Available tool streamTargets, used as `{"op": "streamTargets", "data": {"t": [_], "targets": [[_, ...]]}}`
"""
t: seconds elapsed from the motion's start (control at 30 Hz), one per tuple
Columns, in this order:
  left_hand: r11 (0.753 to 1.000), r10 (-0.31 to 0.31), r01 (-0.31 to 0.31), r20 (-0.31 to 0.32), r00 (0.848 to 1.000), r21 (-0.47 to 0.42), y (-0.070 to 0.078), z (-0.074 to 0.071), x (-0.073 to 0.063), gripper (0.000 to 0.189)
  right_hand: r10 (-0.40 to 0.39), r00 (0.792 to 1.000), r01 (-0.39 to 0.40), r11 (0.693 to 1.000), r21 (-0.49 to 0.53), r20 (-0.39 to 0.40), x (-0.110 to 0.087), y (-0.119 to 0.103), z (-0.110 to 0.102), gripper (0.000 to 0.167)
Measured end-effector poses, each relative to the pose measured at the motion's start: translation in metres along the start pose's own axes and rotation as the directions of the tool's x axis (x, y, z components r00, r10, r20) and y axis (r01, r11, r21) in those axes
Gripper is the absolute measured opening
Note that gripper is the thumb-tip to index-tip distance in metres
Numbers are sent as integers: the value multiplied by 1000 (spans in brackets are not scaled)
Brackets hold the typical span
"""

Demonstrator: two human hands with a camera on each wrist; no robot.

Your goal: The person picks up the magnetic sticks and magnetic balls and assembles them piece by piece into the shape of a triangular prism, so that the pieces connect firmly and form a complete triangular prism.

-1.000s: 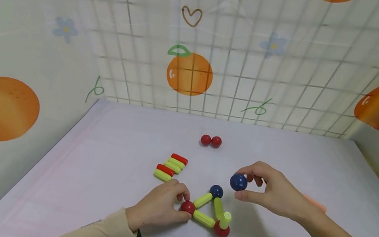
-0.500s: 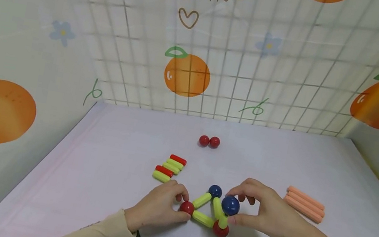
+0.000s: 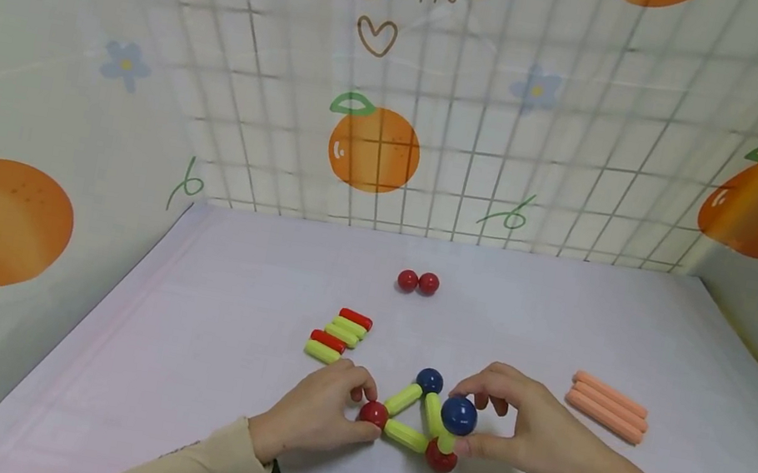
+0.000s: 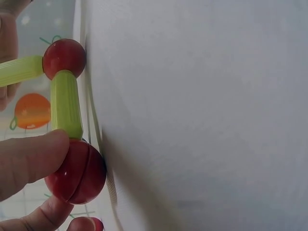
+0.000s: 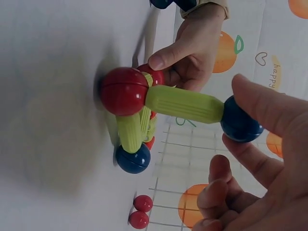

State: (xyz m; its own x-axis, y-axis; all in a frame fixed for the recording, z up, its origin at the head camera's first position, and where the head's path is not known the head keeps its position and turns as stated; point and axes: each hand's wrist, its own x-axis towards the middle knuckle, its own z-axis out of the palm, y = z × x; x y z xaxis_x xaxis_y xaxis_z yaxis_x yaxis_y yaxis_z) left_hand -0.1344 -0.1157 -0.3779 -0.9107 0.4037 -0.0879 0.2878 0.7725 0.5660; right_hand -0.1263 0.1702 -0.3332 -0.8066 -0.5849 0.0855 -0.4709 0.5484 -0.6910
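Note:
On the table lies a triangle of yellow-green rods [image 3: 405, 436] joined by balls at its corners. My left hand [image 3: 318, 410] pinches the red ball [image 3: 374, 414] at the left corner between thumb and fingers. A second red ball [image 5: 123, 91] forms the near right corner, and an upright yellow-green rod [image 5: 185, 104] rises from it. My right hand [image 3: 528, 428] pinches a blue ball [image 3: 459, 415] that sits on the top end of this upright rod. Another blue ball [image 3: 430, 381] makes the far corner, with neither hand on it.
Short red and yellow-green rods [image 3: 338, 336] lie side by side left of the triangle. Two red balls [image 3: 418, 281] touch each other farther back. Several longer orange rods [image 3: 608, 407] lie at the right. A fruit-printed curtain [image 3: 287, 68] surrounds the table.
My right hand has moved down and slightly left, bringing the blue ball onto the upright rod's top end. My left hand keeps its pinch on the red ball.

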Motion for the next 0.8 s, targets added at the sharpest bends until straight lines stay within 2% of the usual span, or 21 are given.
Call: {"op": "streamTargets", "data": {"t": [0.43, 0.6, 0.8], "targets": [[1000, 3, -3, -3, 1000, 1, 1, -1, 0, 30, -22, 1000, 22, 1000, 22, -9, -2, 3, 4, 40], [1000, 6, -6, 7, 1000, 1, 2, 0, 1, 30, 17, 1000, -17, 1000, 0, -5, -5, 9, 6, 43], [1000, 2, -1, 30, 1000, -2, 7, 2, 3, 32, 62, 998, -62, 995, -77, 3, -7, 23, 16, 30]]}}
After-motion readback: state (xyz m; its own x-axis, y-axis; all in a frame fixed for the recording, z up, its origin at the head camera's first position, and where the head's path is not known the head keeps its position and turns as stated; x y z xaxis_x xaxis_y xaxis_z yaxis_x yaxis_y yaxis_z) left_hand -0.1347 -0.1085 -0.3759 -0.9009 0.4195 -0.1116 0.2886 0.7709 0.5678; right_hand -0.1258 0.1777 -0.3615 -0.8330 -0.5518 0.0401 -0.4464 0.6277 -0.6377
